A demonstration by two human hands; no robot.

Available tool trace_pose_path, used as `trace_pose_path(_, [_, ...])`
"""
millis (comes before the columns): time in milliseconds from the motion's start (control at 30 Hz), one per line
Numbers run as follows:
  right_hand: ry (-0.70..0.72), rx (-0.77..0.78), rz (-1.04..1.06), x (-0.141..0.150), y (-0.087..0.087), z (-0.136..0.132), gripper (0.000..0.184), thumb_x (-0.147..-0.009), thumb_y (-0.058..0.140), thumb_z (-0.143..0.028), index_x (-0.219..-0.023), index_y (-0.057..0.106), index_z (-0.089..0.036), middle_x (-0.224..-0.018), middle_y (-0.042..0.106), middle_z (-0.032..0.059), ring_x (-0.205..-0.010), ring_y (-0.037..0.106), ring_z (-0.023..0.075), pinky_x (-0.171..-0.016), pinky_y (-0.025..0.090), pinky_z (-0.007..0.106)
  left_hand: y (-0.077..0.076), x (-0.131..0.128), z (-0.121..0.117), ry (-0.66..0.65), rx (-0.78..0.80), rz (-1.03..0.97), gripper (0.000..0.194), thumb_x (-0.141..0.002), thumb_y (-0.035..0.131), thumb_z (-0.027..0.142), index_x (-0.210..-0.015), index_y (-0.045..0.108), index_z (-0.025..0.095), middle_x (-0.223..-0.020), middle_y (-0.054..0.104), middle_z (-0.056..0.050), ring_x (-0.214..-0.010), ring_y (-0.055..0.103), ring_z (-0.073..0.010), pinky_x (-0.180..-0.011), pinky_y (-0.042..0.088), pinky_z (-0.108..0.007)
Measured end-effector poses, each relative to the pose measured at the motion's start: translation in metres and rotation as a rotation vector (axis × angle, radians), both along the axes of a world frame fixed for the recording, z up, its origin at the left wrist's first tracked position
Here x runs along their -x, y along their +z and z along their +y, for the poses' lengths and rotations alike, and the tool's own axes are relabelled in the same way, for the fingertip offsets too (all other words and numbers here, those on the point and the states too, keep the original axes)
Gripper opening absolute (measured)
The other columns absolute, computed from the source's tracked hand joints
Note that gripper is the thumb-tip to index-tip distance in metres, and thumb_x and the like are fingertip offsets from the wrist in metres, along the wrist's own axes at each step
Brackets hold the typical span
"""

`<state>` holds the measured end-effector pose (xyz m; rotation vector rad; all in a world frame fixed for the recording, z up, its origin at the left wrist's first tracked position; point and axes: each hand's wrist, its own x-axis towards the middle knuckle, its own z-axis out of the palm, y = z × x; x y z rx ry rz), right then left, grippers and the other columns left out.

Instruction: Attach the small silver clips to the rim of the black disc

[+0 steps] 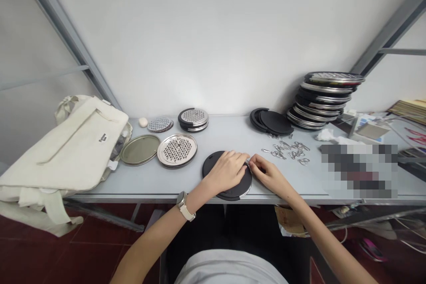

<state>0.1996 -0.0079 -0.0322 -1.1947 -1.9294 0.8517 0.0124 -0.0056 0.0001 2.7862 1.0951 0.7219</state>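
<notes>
We've got a black disc [233, 190], silver plate [177, 150] with dark perforation pattern, plain olive plate [140, 149], cream bag [75, 142], pale-grey surface [146, 184], dark-red floor [96, 248].

left end of grey worktop [140, 183]: large cream cloth bag [73, 142], strap [65, 227] hanging below the front edge, small dark-printed label [103, 138] on its face. near it, small off-white rounded object [143, 122], by plain white wall [213, 44]. right end: crumpled white material [328, 136]; yellowish stack of flat sheets [409, 111]. below: brown cardboard [289, 220], pink object [372, 249], dark red tiled floor [93, 248].
</notes>
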Motion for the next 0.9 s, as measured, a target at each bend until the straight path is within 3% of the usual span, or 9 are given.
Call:
trace_pose_path(400, [-0.072, -0.089, -0.190, 0.0067, 0.0042, -0.0033, 0.021, -0.090, 0.040, -0.029, -0.071, 0.037, -0.022, -0.058, 0.039, -0.0061, -0.054, 0.040, 0.0123, -0.055, 0.032, 0.025, 0.0007, 0.0005, -0.0005, -0.008, 0.028, -0.007, 0.025, -0.094, 0.043, 0.017, -0.118, 0.051, 0.016, -0.107, 0.063, -0.007, -0.101, 0.055, -0.0220, -0.093, 0.040, -0.037])
trace_pose_path(900, [-0.058, -0.150, -0.267, 0.0082, 0.0046, -0.0044, 0.020, -0.091, 0.039, -0.027, -0.073, 0.045, -0.021, -0.064, 0.052, -0.0014, -0.060, 0.050, 0.0159, -0.060, 0.037, 0.028, 0.0061, 0.0017, -0.0019, -0.050, 0.040, -0.004, 0.022, -0.094, 0.043, 0.013, -0.114, 0.051, 0.016, -0.105, 0.064, -0.006, -0.100, 0.058, -0.0200, -0.091, 0.039, -0.034])
